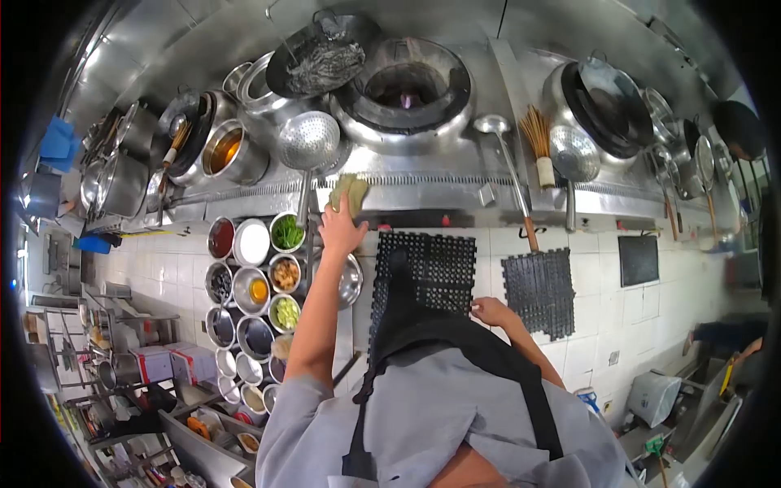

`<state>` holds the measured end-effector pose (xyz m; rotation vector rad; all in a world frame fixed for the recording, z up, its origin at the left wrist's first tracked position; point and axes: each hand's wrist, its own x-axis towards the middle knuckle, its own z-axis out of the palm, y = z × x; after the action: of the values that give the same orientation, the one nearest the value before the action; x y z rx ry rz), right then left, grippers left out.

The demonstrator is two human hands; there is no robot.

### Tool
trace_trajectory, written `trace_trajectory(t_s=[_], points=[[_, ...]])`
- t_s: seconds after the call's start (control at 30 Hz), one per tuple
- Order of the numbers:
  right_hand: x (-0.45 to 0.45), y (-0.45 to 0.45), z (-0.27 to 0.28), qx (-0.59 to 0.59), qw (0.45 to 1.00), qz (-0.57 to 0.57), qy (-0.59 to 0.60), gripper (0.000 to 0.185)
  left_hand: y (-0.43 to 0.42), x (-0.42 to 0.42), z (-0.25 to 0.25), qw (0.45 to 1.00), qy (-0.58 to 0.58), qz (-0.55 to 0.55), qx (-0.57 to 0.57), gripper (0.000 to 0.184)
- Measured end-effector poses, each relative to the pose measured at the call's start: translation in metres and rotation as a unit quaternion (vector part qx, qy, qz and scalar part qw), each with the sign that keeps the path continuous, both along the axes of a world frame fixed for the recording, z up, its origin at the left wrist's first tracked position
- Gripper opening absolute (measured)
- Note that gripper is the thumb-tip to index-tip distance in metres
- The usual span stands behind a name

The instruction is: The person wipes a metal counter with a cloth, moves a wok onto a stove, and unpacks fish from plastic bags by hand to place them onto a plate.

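Observation:
My left hand (345, 231) is stretched forward to the front edge of the steel stove, its fingers pressed on a crumpled yellow-green cloth (350, 193). The cloth lies by the slotted drain strip (415, 180). Just left of that hand are a perforated skimmer (309, 140), its handle toward me, and a bowl of chopped green herbs (287, 232). Low at my side, above the floor mats, hangs my right hand (490, 311). Its fingers are curled and nothing shows in them.
A wok (325, 61) leans left of the burner (407, 89), where a small flame glows. A ladle (493, 126), bamboo brush (538, 146) and second skimmer (573, 153) lie to the right. Several ingredient bowls (250, 291) stand at left. Another person's arm (747, 351) shows far right.

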<state>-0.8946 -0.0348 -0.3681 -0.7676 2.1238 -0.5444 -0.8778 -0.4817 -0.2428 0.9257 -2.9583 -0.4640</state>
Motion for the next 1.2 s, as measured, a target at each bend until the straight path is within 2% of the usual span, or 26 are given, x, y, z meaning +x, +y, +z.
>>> trace_trajectory(t_s=[0.1,0.13,0.23,0.33,0.43,0.47,0.57,0.6,0.63,0.7,0.77,0.83,0.87,0.9,0.93,1.0,1.03,1.07,1.1,1.13,1.17,1.2], points=[[-0.030,0.002,-0.014,0.018,0.998,-0.031,0.052,0.041,-0.040,-0.052,-0.020,0.997,-0.050,-0.001,-0.057,0.103],[-0.043,0.003,-0.020,0.017,0.996,-0.048,0.076,0.041,-0.053,-0.067,-0.028,0.996,-0.084,-0.011,-0.033,0.106],[-0.075,-0.006,0.010,0.063,0.989,-0.131,0.039,0.043,-0.074,-0.090,-0.056,0.986,-0.158,-0.054,-0.029,0.106],[-0.099,-0.013,0.015,0.014,0.981,-0.181,0.073,0.042,-0.083,-0.096,-0.072,0.985,-0.151,-0.064,-0.052,0.101],[-0.110,-0.025,0.014,0.023,0.970,-0.235,0.061,0.039,-0.091,-0.100,-0.093,0.988,-0.144,-0.057,-0.015,0.097],[-0.116,-0.030,0.013,0.032,0.975,-0.213,0.054,0.040,-0.092,-0.099,-0.080,0.990,-0.127,-0.065,-0.010,0.090],[-0.131,-0.045,-0.004,0.061,0.990,-0.128,0.016,0.041,-0.110,-0.100,-0.071,0.984,-0.062,-0.004,0.164,0.085],[-0.130,-0.046,-0.019,0.059,0.981,-0.185,-0.022,0.040,-0.125,-0.096,-0.078,0.965,0.021,-0.011,0.260,0.081],[-0.138,-0.064,0.011,0.084,0.976,-0.191,-0.054,0.041,-0.132,-0.095,-0.082,0.884,0.070,0.060,0.459,0.069],[-0.142,-0.053,-0.013,0.045,0.981,-0.189,-0.021,0.041,-0.140,-0.092,-0.074,0.704,0.176,0.175,0.665,0.071],[-0.148,-0.052,-0.008,0.045,0.972,-0.226,-0.044,0.042,-0.147,-0.095,-0.024,0.507,0.201,0.208,0.812,0.074],[-0.155,-0.050,-0.002,0.053,0.966,-0.247,-0.059,0.042,-0.167,-0.117,-0.004,0.436,0.250,0.230,0.833,0.075],[-0.154,-0.045,-0.005,0.062,0.964,-0.250,-0.064,0.042,-0.187,-0.128,-0.005,0.447,0.258,0.202,0.832,0.076],[-0.154,-0.041,-0.012,0.069,0.963,-0.253,-0.068,0.042,-0.211,-0.141,-0.013,0.392,0.263,0.208,0.857,0.071],[-0.151,-0.033,-0.022,0.062,0.954,-0.278,-0.089,0.032,-0.228,-0.153,-0.006,0.404,0.274,0.215,0.846,0.068],[-0.141,-0.006,-0.056,0.008,0.944,-0.302,-0.130,0.037,-0.259,-0.177,0.007,0.432,0.279,0.224,0.828,0.062],[-0.139,-0.008,-0.041,0.010,0.942,-0.301,-0.151,0.033,-0.275,-0.188,0.011,0.448,0.274,0.226,0.820,0.060],[-0.126,-0.007,-0.027,-0.020,0.924,-0.355,-0.139,0.025,-0.286,-0.203,0.016,0.464,0.271,0.227,0.813,0.058],[-0.110,0.000,-0.036,-0.038,0.912,-0.397,-0.099,0.032,-0.291,-0.217,0.022,0.480,0.257,0.238,0.804,0.057],[-0.098,0.033,-0.083,0.002,0.938,-0.340,-0.062,0.039,-0.295,-0.231,0.030,0.497,0.244,0.249,0.795,0.056],[-0.088,0.041,-0.090,0.006,0.938,-0.342,-0.056,0.038,-0.301,-0.241,0.037,0.514,0.232,0.261,0.784,0.055],[-0.084,0.040,-0.087,0.007,0.935,-0.350,-0.055,0.038,-0.309,-0.250,0.031,0.507,0.198,0.258,0.798,0.052]])
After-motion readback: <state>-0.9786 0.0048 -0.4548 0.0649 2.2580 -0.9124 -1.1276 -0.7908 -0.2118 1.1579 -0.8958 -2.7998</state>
